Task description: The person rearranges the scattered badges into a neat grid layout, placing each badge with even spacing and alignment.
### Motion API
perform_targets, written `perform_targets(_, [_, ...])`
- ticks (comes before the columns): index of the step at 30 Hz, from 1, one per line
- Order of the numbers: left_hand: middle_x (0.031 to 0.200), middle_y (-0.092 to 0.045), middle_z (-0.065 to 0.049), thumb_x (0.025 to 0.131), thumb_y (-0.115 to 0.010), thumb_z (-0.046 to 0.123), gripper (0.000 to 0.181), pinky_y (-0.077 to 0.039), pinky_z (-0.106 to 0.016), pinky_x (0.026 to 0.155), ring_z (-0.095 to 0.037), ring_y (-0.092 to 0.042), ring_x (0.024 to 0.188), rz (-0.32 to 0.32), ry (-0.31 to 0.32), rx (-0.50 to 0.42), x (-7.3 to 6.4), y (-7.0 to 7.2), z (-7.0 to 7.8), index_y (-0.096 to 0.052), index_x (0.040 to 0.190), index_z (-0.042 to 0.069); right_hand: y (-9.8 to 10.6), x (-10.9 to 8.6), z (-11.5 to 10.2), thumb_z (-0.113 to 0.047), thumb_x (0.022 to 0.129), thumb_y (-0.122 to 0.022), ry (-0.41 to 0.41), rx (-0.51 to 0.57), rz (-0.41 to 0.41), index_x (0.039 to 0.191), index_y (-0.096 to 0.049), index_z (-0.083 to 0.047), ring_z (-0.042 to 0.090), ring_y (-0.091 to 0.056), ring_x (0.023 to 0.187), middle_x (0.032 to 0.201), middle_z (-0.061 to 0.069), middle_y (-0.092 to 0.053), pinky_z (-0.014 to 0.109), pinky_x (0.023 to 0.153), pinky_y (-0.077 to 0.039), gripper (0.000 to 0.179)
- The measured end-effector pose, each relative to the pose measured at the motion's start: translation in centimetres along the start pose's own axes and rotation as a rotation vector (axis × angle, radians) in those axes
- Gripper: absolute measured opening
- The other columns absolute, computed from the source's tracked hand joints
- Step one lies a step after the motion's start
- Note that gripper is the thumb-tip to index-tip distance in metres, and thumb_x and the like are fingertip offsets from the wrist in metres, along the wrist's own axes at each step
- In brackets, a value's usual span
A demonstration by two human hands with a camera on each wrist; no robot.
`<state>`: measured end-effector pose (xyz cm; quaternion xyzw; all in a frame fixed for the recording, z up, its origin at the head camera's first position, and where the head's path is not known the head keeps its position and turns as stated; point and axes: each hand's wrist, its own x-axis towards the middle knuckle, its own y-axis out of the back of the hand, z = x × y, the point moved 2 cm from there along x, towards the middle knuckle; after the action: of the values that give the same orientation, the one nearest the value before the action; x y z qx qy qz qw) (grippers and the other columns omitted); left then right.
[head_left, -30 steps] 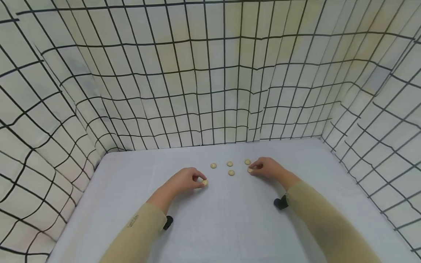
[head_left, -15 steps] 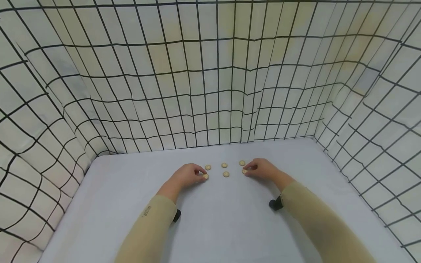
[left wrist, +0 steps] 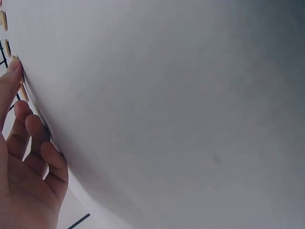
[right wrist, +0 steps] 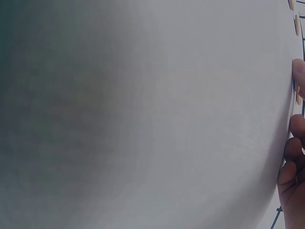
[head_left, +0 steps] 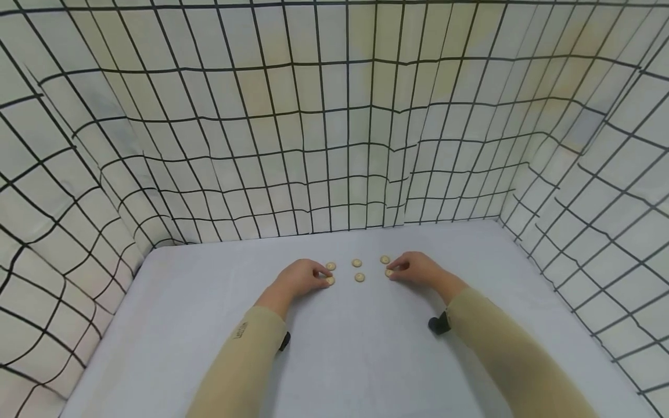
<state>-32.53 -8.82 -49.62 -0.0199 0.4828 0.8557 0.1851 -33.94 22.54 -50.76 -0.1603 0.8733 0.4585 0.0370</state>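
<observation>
Small round pale wooden discs lie flat on the white table in two rows of three. In the head view the far row has a left disc, a middle disc and a right disc. My left hand pinches the left disc of the near row between thumb and fingers. At that row's other end, my right hand holds the right disc by its edge. Between them sits the near middle disc, untouched. Both wrist views catch the hands only at the frame's edge.
The white tabletop stretches around the discs. White walls with a black grid rise behind and at both sides. A black wrist device shows below the right sleeve.
My left hand has carried its disc away from me and to the right, into line with the near row. The right hand stays at its disc. The head view has shifted slightly.
</observation>
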Motion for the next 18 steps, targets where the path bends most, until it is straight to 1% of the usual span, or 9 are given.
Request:
perform_targets(3, [0.092,-0.06,0.003,0.087,-0.077,0.033,0.023,-0.043,-0.036,0.077,-0.016,-0.051,0.084,-0.002,0.0,0.003,0.26,-0.13,0.07,-0.077,0.11,0.028,0.04,0.06,0.11,-0.029,0.085,-0.079,-0.004,-0.002,-0.003,0.111,-0.076,-0.021,0.02,-0.056,0.107,0.115,0.001,-0.066,0.042,0.096,-0.044,0.028])
perform_targets(11, [0.094,-0.061,0.003,0.087,-0.077,0.033,0.025,-0.044,-0.037,0.081,-0.016,-0.052,0.086,0.002,0.007,0.014,0.5,-0.32,0.04,-0.077,0.111,0.029,0.08,0.13,0.48,-0.031,0.086,-0.079,0.016,0.001,-0.009,0.112,-0.075,-0.021,0.021,-0.057,0.108,0.116,0.001,-0.066,0.043,0.097,-0.044,0.028])
perform_targets(18, [0.1,-0.063,0.002,0.087,-0.077,0.035,0.028,-0.045,-0.039,0.085,-0.017,-0.053,0.09,0.002,0.007,-0.001,0.33,-0.35,-0.01,-0.076,0.114,0.029,0.08,-0.04,0.38,-0.031,0.086,-0.078,0.021,0.005,-0.014,0.113,-0.075,-0.022,0.02,-0.055,0.105,0.116,0.001,-0.065,0.042,0.095,-0.043,0.029])
